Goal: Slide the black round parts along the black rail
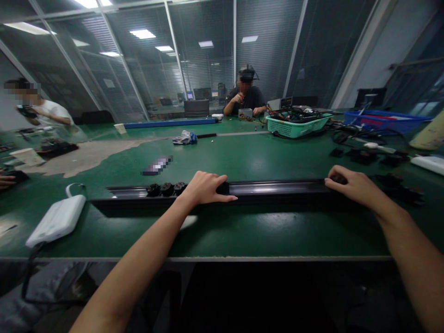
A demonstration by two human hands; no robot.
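Black rail lies lengthwise on the green table, near the front edge, presumably so both hands reach it. The left hand straddles its middle, likely steadying it, thumb and fingers around a dark block; I cannot tell whether they squeeze. The right hand, by the right end, curls its fingers around a small dark piece. Three dark parts sit in the channel, whose walls probably keep them in line.

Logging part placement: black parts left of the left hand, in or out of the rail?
In: three black parts sit lined up inside the black rail, between its edges.
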